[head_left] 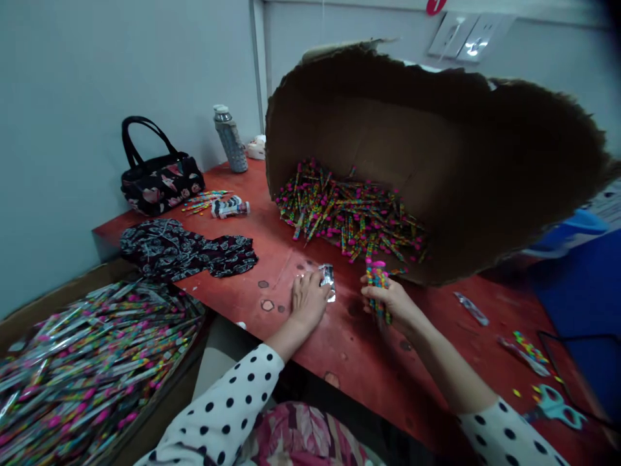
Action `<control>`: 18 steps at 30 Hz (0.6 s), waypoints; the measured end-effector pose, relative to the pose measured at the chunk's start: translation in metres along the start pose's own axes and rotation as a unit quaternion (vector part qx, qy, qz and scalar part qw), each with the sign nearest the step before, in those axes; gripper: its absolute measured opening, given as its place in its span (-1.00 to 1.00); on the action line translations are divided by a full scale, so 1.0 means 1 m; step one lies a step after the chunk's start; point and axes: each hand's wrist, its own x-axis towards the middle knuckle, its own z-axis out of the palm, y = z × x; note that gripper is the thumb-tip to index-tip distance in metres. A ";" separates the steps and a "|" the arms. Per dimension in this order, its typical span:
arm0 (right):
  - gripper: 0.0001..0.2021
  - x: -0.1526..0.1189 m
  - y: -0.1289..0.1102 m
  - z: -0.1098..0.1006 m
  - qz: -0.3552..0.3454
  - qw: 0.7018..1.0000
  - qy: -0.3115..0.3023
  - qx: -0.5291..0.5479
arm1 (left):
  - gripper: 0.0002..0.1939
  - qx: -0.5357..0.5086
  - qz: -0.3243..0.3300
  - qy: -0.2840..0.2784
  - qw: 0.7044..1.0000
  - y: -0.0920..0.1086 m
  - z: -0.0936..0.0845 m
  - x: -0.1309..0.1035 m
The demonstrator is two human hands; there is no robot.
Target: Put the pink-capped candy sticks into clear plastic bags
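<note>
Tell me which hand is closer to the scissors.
Right. The right hand, holding sticks, is left of the scissors; the left hand is farther left, by the wrapper.

White sleeves [228, 402] with round black polka dots, plus creased pink-and-maroon patterned fabric [301, 435] lower down.

red sign [435, 6]: cropped top | left carton [167, 390]: cropped left, bottom | silver packet [328, 282]: partly behind left hand [309, 299]

head camera | from head height | facing forward, down | table [272, 259] near (wall [291, 35] farther back)
</note>
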 end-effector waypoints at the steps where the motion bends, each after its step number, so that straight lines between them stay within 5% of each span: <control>1: -0.70 0.000 0.003 0.002 0.008 1.000 -0.002 0.005 | -0.85 -0.001 -0.001 0.002 1.000 0.000 0.003 0.001; 7: -0.79 0.016 0.015 0.010 0.032 0.999 -0.001 0.008 | -0.82 -0.023 0.007 0.042 0.999 0.004 -0.001 -0.003; 12: -0.81 0.019 0.019 0.025 0.048 0.998 -0.034 0.028 | -0.81 -0.037 0.091 0.137 0.986 0.008 -0.018 -0.020; 18: -0.85 0.010 0.017 0.043 0.050 0.997 -0.039 0.042 | -0.76 -0.066 0.129 0.136 0.980 0.005 -0.025 -0.038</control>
